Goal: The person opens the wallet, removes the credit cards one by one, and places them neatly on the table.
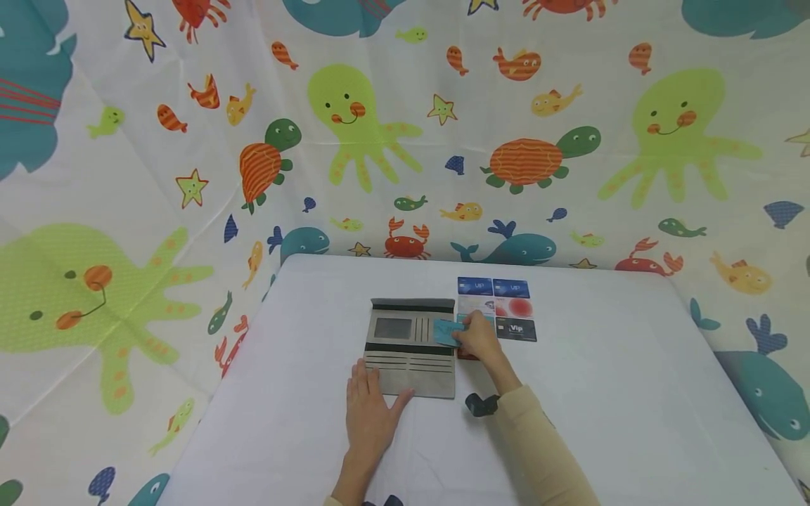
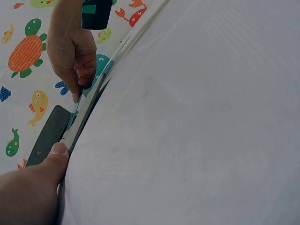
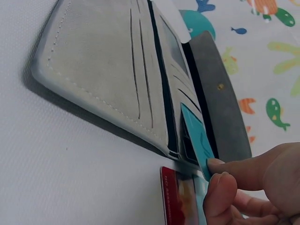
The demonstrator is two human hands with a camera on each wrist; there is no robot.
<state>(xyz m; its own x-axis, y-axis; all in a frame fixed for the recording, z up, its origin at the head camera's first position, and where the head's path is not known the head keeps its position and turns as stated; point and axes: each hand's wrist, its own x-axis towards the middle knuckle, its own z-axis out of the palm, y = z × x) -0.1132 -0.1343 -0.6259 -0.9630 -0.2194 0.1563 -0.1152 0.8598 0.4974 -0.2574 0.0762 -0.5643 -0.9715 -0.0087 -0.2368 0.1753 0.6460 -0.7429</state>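
Observation:
A grey wallet [image 1: 419, 383] lies unfolded on the white table, showing card slots and a dark window pocket. My right hand [image 1: 479, 339] pinches a teal card [image 1: 445, 332] between thumb and fingers over the wallet's right side. In the right wrist view, the far end of that teal card [image 3: 194, 129] sits at a slot by the wallet's edge; how deep it goes I cannot tell. With fingers extended, my left hand [image 1: 369, 418] rests at the wallet's lower left, its thumb along the bottom edge. The left wrist view has that thumb [image 2: 56, 159] touching the wallet's rim.
Right of the wallet, several cards lie in two columns, among them blue VIP cards [image 1: 474, 285], a card with a pink-red circle [image 1: 514, 308] and a black Vip card [image 1: 515, 329]. A red card [image 3: 172, 197] lies close to the wallet's edge. A sea-animal curtain [image 1: 392, 140] hangs behind the table.

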